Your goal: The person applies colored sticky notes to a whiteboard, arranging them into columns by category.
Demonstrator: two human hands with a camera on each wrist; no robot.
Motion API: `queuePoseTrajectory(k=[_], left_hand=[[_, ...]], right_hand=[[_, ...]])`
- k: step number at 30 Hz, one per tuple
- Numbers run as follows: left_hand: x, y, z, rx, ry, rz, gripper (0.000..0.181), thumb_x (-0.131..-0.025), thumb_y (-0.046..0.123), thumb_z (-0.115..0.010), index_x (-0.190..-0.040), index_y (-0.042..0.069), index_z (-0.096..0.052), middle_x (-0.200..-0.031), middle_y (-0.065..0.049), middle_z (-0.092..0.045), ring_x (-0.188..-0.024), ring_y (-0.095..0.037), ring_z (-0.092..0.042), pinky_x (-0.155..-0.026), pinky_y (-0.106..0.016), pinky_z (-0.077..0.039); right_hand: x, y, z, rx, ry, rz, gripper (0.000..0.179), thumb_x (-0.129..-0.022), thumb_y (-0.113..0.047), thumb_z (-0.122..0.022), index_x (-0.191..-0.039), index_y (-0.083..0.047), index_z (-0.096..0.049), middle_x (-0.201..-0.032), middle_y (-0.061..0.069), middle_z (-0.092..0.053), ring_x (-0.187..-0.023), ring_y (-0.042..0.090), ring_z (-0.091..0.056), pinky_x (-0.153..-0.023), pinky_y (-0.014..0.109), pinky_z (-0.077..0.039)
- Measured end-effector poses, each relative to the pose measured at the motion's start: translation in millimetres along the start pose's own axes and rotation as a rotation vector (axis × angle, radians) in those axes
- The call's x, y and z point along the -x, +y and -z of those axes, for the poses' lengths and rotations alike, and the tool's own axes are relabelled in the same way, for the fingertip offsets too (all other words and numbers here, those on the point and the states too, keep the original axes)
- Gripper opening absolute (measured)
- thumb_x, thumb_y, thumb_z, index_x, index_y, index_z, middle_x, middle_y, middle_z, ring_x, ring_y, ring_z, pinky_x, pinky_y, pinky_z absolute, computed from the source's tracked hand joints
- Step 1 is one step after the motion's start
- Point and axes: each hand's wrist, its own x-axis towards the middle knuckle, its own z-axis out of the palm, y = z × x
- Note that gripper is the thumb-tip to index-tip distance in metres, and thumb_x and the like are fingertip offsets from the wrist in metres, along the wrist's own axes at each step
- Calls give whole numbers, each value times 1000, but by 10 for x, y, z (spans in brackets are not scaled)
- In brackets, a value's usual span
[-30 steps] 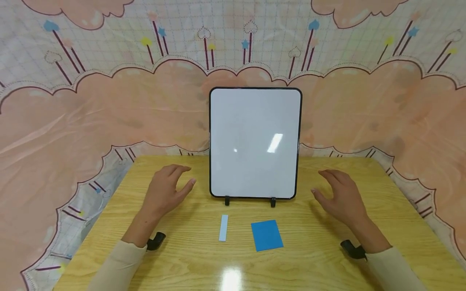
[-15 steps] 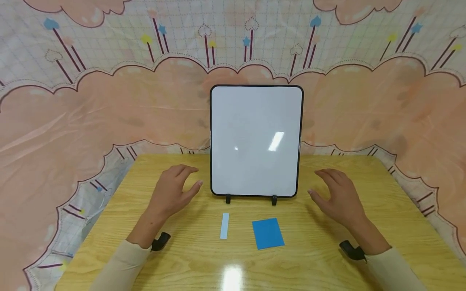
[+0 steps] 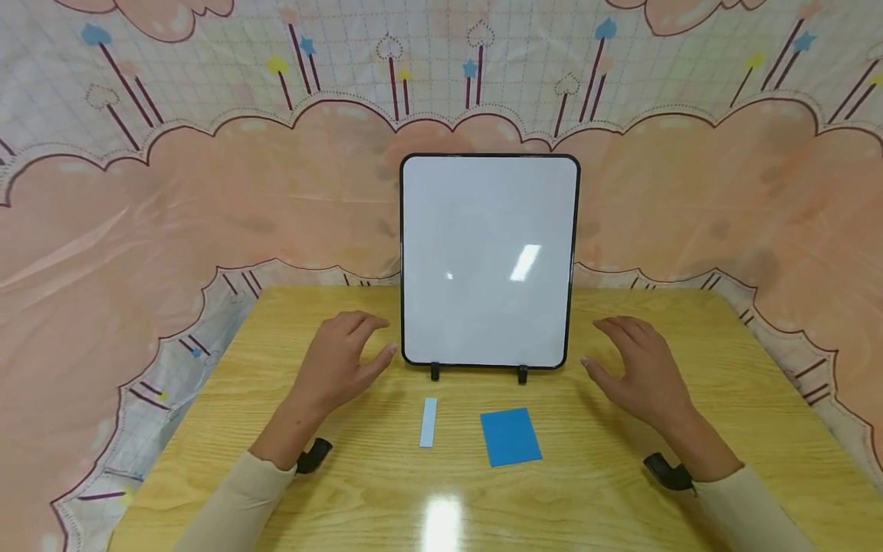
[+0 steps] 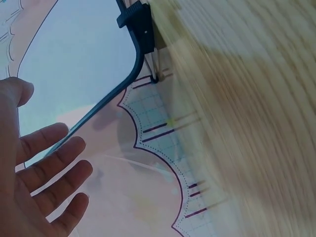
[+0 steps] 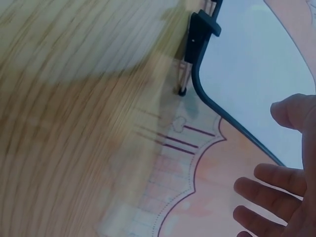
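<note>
A whiteboard [image 3: 486,261] with a thin black frame stands upright in the middle, propped on small black stand feet [image 3: 435,371]. To its left is my left hand [image 3: 343,359], fingers loosely bent and thumb apart, holding nothing; the fingertips come close to the board's left edge. On the other side my right hand [image 3: 641,368] hovers in a similar relaxed pose, also holding nothing. In front of the board lie a narrow pale-blue strip [image 3: 428,422] and a flat blue square [image 3: 511,437]. Both wrist views show the hands' spread fingers beside the board's lower corners.
All this is on a wooden table [image 3: 345,506] with a glossy surface. Behind it and at its sides hangs a peach and white printed cloth [image 3: 297,199]. Black wrist mounts [image 3: 667,471] stick out below each hand.
My left hand has moved right, closer to the whiteboard's left edge. The right hand has shifted slightly left towards the board. The whole head view has moved up a little.
</note>
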Motion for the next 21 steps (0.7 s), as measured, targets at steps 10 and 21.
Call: queuePoseTrajectory(k=[10,21], left_hand=[[15,118,-56,50,-15,-10,38,-96,35,-79,-120,5,-75,-113,-10,-74,-103,-32,-70,-91,-52,-58],[20,241,-109,64,-56,-11,36,-96,35,-78,-121,8,-76,-113,-7,-74,-105,-30,-70,-96,-55,-55]], right_hand=[[12,-82,-27,-29,-4,15,55,-84,-17,-86,-132,3,-68,-129,22,-68,-123,45,-59,-101,66,-46],[22,-92,-68,-33,5,63,55,-83,-19,-86,-130,5,-68,-128,21,-68,-119,44,-62,-101,62,-48]])
